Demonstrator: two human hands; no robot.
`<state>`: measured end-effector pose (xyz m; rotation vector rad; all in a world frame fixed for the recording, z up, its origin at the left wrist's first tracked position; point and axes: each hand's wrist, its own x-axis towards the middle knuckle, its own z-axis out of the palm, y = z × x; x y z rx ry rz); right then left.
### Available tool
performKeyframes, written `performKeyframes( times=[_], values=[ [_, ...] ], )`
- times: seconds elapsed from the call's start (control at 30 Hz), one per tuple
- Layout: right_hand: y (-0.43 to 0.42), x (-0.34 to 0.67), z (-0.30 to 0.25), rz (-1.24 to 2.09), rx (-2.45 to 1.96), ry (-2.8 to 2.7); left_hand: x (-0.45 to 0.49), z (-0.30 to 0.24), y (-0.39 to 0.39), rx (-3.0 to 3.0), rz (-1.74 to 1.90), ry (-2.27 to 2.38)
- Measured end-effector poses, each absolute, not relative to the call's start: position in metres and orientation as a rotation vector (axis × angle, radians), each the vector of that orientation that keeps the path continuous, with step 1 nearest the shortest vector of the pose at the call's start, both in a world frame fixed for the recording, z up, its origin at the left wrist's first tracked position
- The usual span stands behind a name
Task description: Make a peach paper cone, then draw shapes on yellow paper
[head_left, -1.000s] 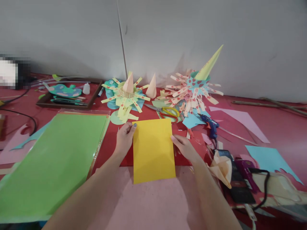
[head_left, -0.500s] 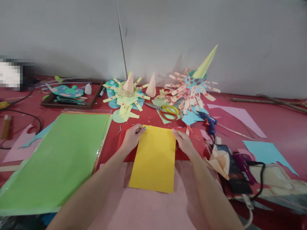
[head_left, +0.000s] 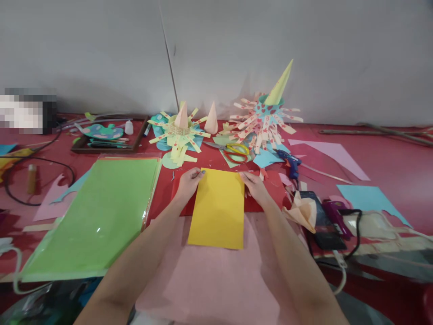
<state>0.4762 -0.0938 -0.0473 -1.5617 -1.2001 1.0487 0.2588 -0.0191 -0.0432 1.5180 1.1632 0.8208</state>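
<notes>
A yellow sheet of paper hangs between my hands, its lower end over the pink cloth at my lap. My left hand pinches its upper left corner. At the upper right corner, my right hand grips the edge between thumb and fingers. Beneath the hands lies a red sheet, partly covered by the yellow one. Just beyond are scissors with one yellow and one red handle.
Green paper in a clear sleeve lies left. Paper crafts with cones stand by the wall. At right are a blue glue gun, a dark phone with a cable, and blue paper. A tray sits back left.
The camera view has shifted slightly, so the table appears a little higher. Both hands keep their hold on the yellow paper, whose lower end looks somewhat raised.
</notes>
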Motion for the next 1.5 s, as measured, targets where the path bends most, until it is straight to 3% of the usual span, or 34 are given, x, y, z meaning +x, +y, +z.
performKeyframes(
  times=[0.13,0.7,1.07,1.23,1.5],
  values=[
    [-0.097,0.478,-0.043,1.155,-1.503,-1.191,0.257,-0.04,-0.017,1.48,0.806,1.122],
    [-0.093,0.479,-0.052,0.841,-1.535,-1.006,0.23,-0.018,-0.007,1.74,0.27,0.826],
    [-0.049,0.539,-0.029,0.597,-1.828,-1.507,0.232,-0.021,-0.008,1.84,0.199,0.827],
    [-0.014,0.531,-0.023,0.394,-1.928,-1.813,0.232,-0.018,-0.009,1.843,0.187,0.855],
    [0.016,0.501,-0.018,0.339,-2.144,-2.063,0.231,-0.015,-0.01,1.813,0.186,0.86]
  ],
)
